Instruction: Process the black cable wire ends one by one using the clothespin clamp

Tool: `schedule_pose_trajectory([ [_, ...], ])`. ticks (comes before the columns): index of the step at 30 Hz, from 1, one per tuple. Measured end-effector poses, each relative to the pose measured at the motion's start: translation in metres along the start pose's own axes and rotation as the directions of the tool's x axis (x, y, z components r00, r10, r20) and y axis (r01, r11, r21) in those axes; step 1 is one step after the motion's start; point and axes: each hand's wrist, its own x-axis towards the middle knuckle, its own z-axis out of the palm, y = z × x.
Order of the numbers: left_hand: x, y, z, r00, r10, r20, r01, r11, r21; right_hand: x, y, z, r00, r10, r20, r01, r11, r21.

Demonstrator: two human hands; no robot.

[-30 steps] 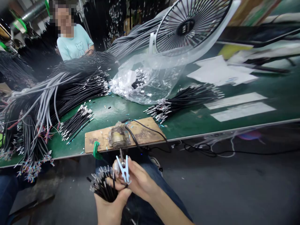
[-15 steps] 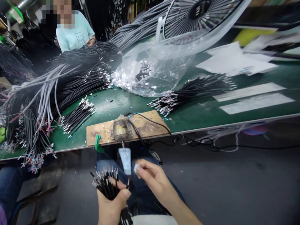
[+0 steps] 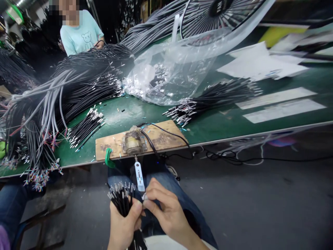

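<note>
My left hand (image 3: 123, 224) is closed around a bundle of short black wires (image 3: 122, 201) with bare metal tips pointing up. My right hand (image 3: 163, 210) sits right beside it, fingers pinched at the top of the bundle near one wire; what the pinch holds is too small to make out. Just above my hands a white clip (image 3: 139, 175) hangs from a small metal device (image 3: 134, 140) that is fixed on a wooden board (image 3: 166, 139) at the table's near edge.
The green table (image 3: 273, 121) carries heaps of grey and black cables (image 3: 65, 90), a small wire pile (image 3: 85, 126), another bundle (image 3: 213, 97), a clear plastic bag (image 3: 171, 73), papers (image 3: 260, 62) and a fan (image 3: 218, 17). A person in a light blue shirt (image 3: 80, 33) is opposite.
My right hand let go of the white clip, which now hangs down shut from the device. That hand moved to the wire bundle and pinches at its top.
</note>
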Motion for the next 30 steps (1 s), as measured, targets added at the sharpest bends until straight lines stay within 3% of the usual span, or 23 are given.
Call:
schedule_pose_trajectory([
  [2,0.000,0.004,0.002,0.998,0.071,-0.002,-0.071,0.997,0.025,0.000,0.000,0.003,0.979,0.179,0.098,-0.200,0.934,0.295],
  [4,0.000,0.009,0.004,0.989,0.150,-0.004,-0.149,0.988,0.048,0.003,0.000,0.005,0.903,0.320,0.287,-0.429,0.712,0.556],
  [6,0.000,0.012,0.007,0.978,0.209,-0.007,-0.208,0.976,0.071,0.006,0.001,0.005,0.822,0.375,0.428,-0.569,0.537,0.623],
  [8,-0.001,0.014,0.007,0.971,0.240,-0.021,-0.236,0.966,0.104,0.012,0.003,0.003,0.800,0.421,0.428,-0.600,0.562,0.569],
  [10,-0.003,0.013,0.006,0.964,0.261,-0.056,-0.251,0.957,0.148,0.020,0.005,-0.002,0.844,0.467,0.265,-0.535,0.700,0.473],
  [13,-0.005,0.011,0.003,0.947,0.301,-0.112,-0.274,0.940,0.205,0.039,0.002,-0.009,0.902,0.432,-0.011,-0.412,0.867,0.281],
  [16,-0.005,0.013,0.002,0.920,0.365,-0.144,-0.326,0.915,0.238,0.055,-0.006,-0.007,0.910,0.410,0.057,-0.414,0.895,0.166],
  [19,-0.001,0.018,0.003,0.886,0.432,-0.169,-0.383,0.886,0.260,0.061,-0.011,0.001,0.878,0.461,0.127,-0.477,0.830,0.289],
  [22,0.003,0.022,0.006,0.871,0.461,-0.172,-0.411,0.873,0.261,0.058,-0.012,0.008,0.849,0.503,0.164,-0.508,0.690,0.515],
  [30,0.008,0.019,0.014,0.899,0.410,-0.155,-0.379,0.905,0.192,0.046,0.003,0.009,0.735,0.622,0.272,-0.575,0.359,0.735],
])
